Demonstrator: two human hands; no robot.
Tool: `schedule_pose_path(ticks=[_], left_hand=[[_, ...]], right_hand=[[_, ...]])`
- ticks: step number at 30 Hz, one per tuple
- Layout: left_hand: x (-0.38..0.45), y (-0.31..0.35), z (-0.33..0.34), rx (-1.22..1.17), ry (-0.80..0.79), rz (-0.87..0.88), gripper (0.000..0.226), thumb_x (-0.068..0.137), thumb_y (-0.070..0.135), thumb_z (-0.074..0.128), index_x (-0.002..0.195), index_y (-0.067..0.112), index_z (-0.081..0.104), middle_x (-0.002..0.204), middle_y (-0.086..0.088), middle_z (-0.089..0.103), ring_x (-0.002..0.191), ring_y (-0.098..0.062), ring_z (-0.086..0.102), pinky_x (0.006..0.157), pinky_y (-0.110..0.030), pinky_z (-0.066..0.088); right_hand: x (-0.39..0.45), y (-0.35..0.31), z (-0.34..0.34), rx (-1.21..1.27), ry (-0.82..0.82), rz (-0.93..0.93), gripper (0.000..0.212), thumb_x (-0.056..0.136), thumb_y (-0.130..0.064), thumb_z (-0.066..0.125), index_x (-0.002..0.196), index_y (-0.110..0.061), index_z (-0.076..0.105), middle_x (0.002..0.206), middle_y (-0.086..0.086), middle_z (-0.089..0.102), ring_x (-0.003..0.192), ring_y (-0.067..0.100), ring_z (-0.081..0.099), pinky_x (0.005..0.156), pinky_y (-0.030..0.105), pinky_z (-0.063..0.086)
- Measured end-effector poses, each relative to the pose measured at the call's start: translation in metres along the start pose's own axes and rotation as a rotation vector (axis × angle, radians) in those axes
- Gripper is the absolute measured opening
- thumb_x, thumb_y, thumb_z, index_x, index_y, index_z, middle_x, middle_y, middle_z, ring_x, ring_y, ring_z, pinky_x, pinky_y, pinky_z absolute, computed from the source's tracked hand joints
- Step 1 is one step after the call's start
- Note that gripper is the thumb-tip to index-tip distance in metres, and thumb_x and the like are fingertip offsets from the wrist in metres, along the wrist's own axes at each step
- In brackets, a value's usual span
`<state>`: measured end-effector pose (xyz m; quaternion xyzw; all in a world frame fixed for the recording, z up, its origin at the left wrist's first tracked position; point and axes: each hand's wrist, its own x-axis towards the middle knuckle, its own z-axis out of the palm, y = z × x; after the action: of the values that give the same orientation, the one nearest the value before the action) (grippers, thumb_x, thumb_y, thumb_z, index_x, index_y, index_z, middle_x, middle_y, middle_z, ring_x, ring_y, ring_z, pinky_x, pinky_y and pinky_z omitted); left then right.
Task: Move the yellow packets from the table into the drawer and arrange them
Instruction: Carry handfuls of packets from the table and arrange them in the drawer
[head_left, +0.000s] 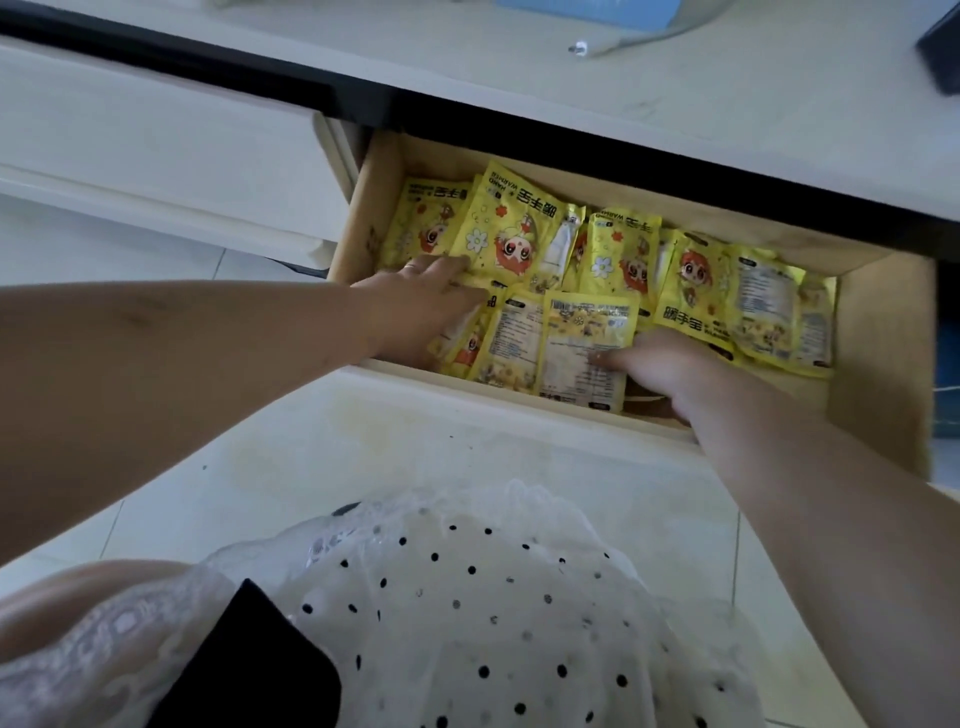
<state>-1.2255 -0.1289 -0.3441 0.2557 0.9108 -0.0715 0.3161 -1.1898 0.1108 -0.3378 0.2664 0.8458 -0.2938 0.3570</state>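
An open wooden drawer (878, 364) under the white table holds several yellow packets (613, 249) printed with a cartoon face, some face up, some label side up. My left hand (415, 301) reaches into the drawer's left part, its fingers pushed among the packets there. My right hand (660, 364) rests at the drawer's front, fingertips pressing the lower edge of a packet that lies label side up (587, 343). Whether either hand grips a packet is hidden by the packets themselves.
The white table top (675, 93) runs above the drawer, with a clear plastic item (649, 36) and a dark object (940, 47) at its far right. A closed white drawer front (156, 150) lies to the left. White tiled floor and my dotted clothing are below.
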Motion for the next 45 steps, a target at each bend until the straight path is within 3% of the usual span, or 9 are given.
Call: schedule_pose_path(ticks=[10,16,21,24,29,31,35,41,45], left_hand=[[-0.001,-0.01,-0.003,0.292,0.093,0.018,0.095,0.075,0.056,0.067,0.148,0.031,0.013,0.14,-0.011,0.034,0.118,-0.031,0.051,0.088,-0.042,0.052],[0.001,-0.001,-0.01,-0.006,0.081,-0.082,0.086,0.077,0.053,0.068,0.147,0.026,0.025,0.141,-0.013,0.036,0.119,-0.037,0.051,0.089,-0.048,0.052],[-0.004,0.008,-0.019,-0.345,0.123,-0.145,0.076,0.083,0.04,0.067,0.146,0.023,0.028,0.143,-0.013,0.038,0.115,-0.033,0.055,0.093,-0.046,0.051],[-0.014,0.017,-0.032,-0.694,0.133,-0.145,0.064,0.083,0.033,0.069,0.14,0.022,0.041,0.13,-0.004,0.053,0.109,-0.023,0.058,0.093,-0.04,0.051],[-0.067,0.053,-0.075,-1.182,0.077,-0.257,0.045,0.088,0.025,0.066,0.13,0.021,0.052,0.103,0.006,0.064,0.094,-0.015,0.06,0.071,-0.022,0.048],[-0.098,0.071,-0.101,-1.262,0.059,-0.265,0.043,0.089,0.022,0.065,0.13,0.019,0.052,0.096,0.01,0.063,0.092,-0.014,0.059,0.074,-0.024,0.047],[-0.167,0.108,-0.158,-1.324,0.03,-0.258,0.038,0.088,0.021,0.066,0.124,0.018,0.055,0.095,0.008,0.06,0.094,-0.012,0.059,0.092,-0.035,0.048],[-0.262,0.173,-0.23,-1.264,-0.089,-0.167,0.034,0.087,0.022,0.067,0.119,0.019,0.056,0.101,0.003,0.063,0.106,-0.019,0.059,0.092,-0.036,0.048],[-0.309,0.216,-0.252,-1.191,-0.19,-0.019,0.034,0.086,0.024,0.068,0.117,0.02,0.055,0.101,0.003,0.066,0.097,-0.013,0.06,0.086,-0.031,0.046]], right_hand=[[0.009,0.012,-0.007,-0.027,-0.019,0.073,0.036,0.084,-0.024,0.071,0.113,-0.004,0.062,0.109,0.018,0.067,0.094,0.033,0.067,0.08,0.046,0.059],[0.002,0.01,-0.009,-0.157,-0.009,0.05,0.044,0.086,-0.037,0.066,0.112,-0.002,0.06,0.085,0.011,0.063,0.063,0.021,0.058,0.054,0.027,0.044],[-0.006,0.02,-0.017,-0.136,-0.001,0.008,0.042,0.089,-0.04,0.061,0.106,-0.001,0.062,0.099,0.016,0.067,0.09,0.031,0.066,0.085,0.042,0.054],[-0.028,0.026,-0.033,-0.048,0.034,0.0,0.038,0.091,-0.038,0.057,0.105,-0.003,0.064,0.105,0.015,0.068,0.093,0.028,0.066,0.079,0.036,0.054],[-0.106,0.019,-0.061,0.205,0.069,-0.063,0.034,0.094,-0.035,0.055,0.11,-0.007,0.065,0.118,0.025,0.064,0.107,0.036,0.063,0.096,0.048,0.05],[-0.145,0.014,-0.075,0.235,0.08,-0.103,0.037,0.095,-0.034,0.054,0.118,-0.006,0.063,0.117,0.013,0.066,0.104,0.027,0.063,0.097,0.039,0.048],[-0.233,0.015,-0.105,0.51,0.038,-0.038,0.054,0.089,-0.034,0.064,0.137,-0.015,0.049,0.138,0.001,0.052,0.111,0.017,0.056,0.09,0.035,0.053],[-0.362,0.054,-0.145,0.712,0.144,0.052,0.049,0.085,-0.03,0.069,0.13,-0.016,0.055,0.133,0.006,0.058,0.117,0.021,0.057,0.102,0.043,0.047],[-0.436,0.089,-0.148,0.796,0.223,0.106,0.048,0.085,-0.028,0.069,0.129,-0.016,0.055,0.128,0.004,0.061,0.092,0.016,0.057,0.078,0.025,0.05]])
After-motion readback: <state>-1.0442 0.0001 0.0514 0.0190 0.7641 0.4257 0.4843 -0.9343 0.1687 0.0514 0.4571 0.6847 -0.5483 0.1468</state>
